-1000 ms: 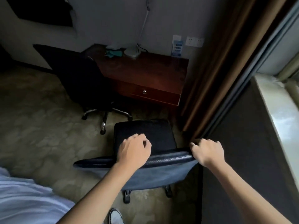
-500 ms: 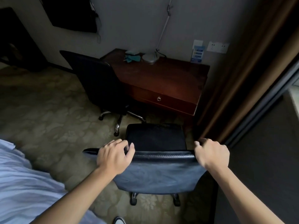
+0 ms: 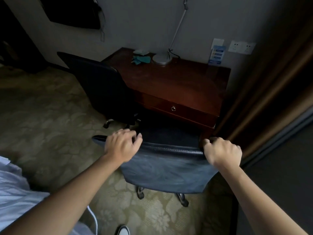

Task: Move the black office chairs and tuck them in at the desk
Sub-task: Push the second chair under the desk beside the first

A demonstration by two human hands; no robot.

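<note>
A black office chair stands right in front of me, its backrest toward me and its seat partly under the front edge of the dark red wooden desk. My left hand rests on the left end of the backrest's top edge with fingers curled over it. My right hand grips the right corner of that edge. A second black office chair stands at the desk's left side, its backrest facing left and its seat toward the desk.
On the desk sit a lamp base, teal cloth and a blue card stand. Brown curtains hang close on the right. Patterned carpet spreads to the left. A white bed sheet lies at the lower left.
The near chair has rolled forward, so its seat now goes under the desk's front edge. My left hand slid leftward along the backrest's top. The view came closer to the desk.
</note>
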